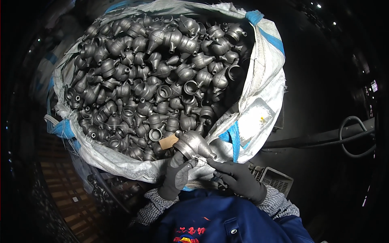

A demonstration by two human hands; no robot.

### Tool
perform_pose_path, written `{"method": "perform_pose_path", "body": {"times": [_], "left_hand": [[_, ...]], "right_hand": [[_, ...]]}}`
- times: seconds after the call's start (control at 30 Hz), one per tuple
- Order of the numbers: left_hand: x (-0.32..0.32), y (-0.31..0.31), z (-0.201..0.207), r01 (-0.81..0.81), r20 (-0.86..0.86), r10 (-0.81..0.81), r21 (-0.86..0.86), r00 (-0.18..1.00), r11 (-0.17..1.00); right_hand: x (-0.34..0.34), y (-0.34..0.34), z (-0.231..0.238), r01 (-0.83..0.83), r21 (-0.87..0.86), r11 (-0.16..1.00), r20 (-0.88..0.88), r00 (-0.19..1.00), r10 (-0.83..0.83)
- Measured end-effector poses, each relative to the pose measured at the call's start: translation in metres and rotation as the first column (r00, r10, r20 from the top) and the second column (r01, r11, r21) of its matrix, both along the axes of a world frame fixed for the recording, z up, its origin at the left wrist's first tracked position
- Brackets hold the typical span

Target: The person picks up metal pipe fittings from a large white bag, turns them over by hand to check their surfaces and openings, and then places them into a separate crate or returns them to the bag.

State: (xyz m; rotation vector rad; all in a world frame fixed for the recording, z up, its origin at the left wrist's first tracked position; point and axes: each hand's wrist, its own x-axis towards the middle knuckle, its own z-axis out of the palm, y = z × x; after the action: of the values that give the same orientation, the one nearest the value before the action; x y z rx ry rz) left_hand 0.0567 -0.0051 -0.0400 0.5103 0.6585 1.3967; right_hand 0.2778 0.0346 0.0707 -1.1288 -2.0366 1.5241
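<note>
In front of me, at the near rim of a large white woven bag, my left hand in a dark grey glove is closed around a grey metal casting. The casting has a round, stepped body that narrows to a spout pointing right. Beside its body a brown piece of card shows. My right hand, also gloved, has its fingers stretched toward the spout, with the index fingertip close against it. A small white strand shows between the hands under the casting; which hand holds it is unclear.
Many similar castings fill the bag. Blue straps hang at its rim. A grey plastic crate stands at right, below a dark bar with a looped cable. Brown slatted boards lie at lower left.
</note>
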Motion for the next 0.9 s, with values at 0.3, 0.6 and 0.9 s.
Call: {"method": "perform_pose_path", "body": {"times": [0.3,0.6,0.9], "left_hand": [[0.005,-0.002,0.011,-0.067,0.031,0.07,-0.086,0.997,0.994],[0.01,0.002,0.013,-0.077,0.022,0.08,-0.103,0.997,0.992],[0.01,0.004,0.015,-0.049,0.034,0.053,-0.122,0.998,0.991]], "right_hand": [[-0.018,0.002,-0.023,0.054,0.199,0.979,0.056,0.996,-0.066],[-0.028,0.0,-0.034,0.047,0.369,0.928,0.186,0.975,-0.123],[-0.025,0.006,-0.041,-0.07,0.434,0.898,0.273,0.96,-0.057]]}}
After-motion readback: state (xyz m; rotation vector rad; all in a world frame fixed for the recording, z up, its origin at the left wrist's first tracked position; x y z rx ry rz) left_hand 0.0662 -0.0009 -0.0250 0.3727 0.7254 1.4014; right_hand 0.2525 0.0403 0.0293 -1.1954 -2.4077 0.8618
